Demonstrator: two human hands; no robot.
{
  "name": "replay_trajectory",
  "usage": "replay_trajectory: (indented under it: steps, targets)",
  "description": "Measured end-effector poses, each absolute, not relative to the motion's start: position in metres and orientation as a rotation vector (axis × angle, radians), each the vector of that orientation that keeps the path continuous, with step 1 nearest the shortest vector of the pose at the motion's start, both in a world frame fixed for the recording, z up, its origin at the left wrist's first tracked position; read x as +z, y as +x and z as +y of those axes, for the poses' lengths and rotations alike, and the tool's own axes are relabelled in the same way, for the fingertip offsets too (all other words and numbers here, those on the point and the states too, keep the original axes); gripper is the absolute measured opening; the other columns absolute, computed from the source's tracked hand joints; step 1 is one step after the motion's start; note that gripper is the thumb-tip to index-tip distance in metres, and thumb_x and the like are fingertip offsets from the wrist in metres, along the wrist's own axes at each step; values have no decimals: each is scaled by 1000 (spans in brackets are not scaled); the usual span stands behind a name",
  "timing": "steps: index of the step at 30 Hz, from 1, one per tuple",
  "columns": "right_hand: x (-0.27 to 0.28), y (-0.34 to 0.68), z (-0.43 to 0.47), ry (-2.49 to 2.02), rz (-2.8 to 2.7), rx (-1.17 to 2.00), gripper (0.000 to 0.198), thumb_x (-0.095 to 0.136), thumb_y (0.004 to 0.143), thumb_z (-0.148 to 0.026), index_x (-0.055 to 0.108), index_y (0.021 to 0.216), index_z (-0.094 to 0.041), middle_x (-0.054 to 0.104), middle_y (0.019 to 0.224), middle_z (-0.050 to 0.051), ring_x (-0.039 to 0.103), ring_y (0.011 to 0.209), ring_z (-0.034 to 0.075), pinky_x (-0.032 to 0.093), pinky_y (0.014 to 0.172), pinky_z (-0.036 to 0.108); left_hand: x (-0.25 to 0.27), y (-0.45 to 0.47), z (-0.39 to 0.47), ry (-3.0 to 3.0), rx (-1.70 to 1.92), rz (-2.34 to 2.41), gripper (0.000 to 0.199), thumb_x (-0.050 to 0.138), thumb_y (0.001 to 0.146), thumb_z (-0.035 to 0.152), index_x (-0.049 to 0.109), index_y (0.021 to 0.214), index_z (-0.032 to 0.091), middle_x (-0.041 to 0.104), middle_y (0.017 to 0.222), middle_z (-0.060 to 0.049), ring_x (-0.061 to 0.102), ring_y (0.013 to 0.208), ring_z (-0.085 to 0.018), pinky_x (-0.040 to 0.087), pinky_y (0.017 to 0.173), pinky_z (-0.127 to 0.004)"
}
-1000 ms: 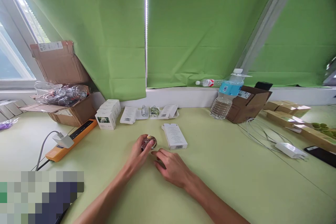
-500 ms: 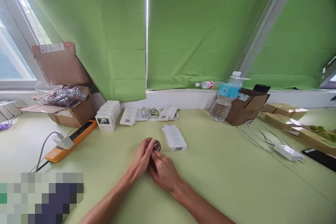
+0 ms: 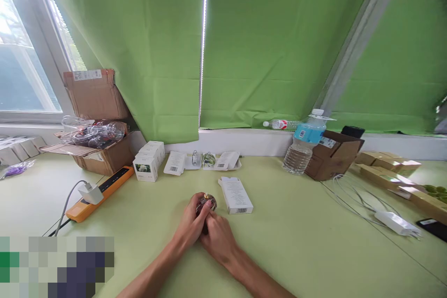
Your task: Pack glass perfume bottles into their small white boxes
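Note:
My left hand (image 3: 194, 221) is wrapped around a small round brown, shiny ornament (image 3: 211, 203) with a gold-coloured top, its thumb lying across the front. From the right, my right hand (image 3: 218, 237) closes on the lower part of the same ornament; its fingertips are partly hidden behind the left hand. Both hands are just above the green table (image 3: 279, 242). Close by on the right lies a white printed carton (image 3: 237, 195), its flap end pointing away from me.
Behind stand white boxes (image 3: 145, 169), opened cartons (image 3: 175, 163), a clear glass piece (image 3: 195, 160) and a greenish round one (image 3: 209, 160). Left are an orange power strip (image 3: 115, 181) and cardboard box (image 3: 111, 154); right, a large water bottle (image 3: 300, 146), brown box (image 3: 330, 160) and charger (image 3: 396, 223).
The view has shifted, so everything sits slightly lower and further right. Both hands stay around the ornament; the left thumb has moved down a little from the gold top.

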State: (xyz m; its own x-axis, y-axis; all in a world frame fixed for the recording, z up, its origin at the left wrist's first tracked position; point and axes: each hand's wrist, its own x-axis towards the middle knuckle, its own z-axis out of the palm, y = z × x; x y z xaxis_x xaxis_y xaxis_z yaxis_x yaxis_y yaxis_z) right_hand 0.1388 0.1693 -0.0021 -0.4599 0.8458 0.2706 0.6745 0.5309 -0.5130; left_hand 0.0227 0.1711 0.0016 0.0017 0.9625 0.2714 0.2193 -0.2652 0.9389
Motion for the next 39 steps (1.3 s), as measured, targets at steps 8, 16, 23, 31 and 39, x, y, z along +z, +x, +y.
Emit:
replay_trajectory:
  steps: [8,16,23,31,39]
  targets:
    - [8,139,165,-1228,-2240,494,37,56,81,-28,60,117,-18,70,108,8,67,93,25,47,75,29,0,16,177,1537,1331,1203,34,53,90,47,63,105,19,72,99,-5,66,91,-21,51,84,-32]
    - [6,158,177,-1296,-2198,423,24,55,79,-22,58,103,-20,69,100,6,65,86,21,42,71,26,-3,4,186,1584,1293,1206,35,58,87,45,64,106,16,73,99,-9,68,93,-23,53,81,-32]
    - [5,175,193,-1377,-2114,365,9,55,74,-16,48,77,-21,61,76,0,57,71,16,36,64,25,-2,-5,191,1612,1309,1337,37,56,88,47,65,109,19,74,102,-7,68,96,-23,53,84,-33]
    - [3,181,202,-1344,-2092,414,13,53,70,-12,47,75,-21,59,75,-1,54,71,16,35,63,25,-1,-14,197,1710,1389,1500,37,55,88,47,66,111,20,66,114,-10,66,101,-24,52,87,-36]
    - [1,185,205,-1302,-2092,463,13,52,72,-10,55,81,-20,61,77,0,55,69,15,38,63,25,-1,-15,194,1826,1370,1637,35,52,90,45,58,116,23,64,116,-8,63,103,-23,49,89,-36]
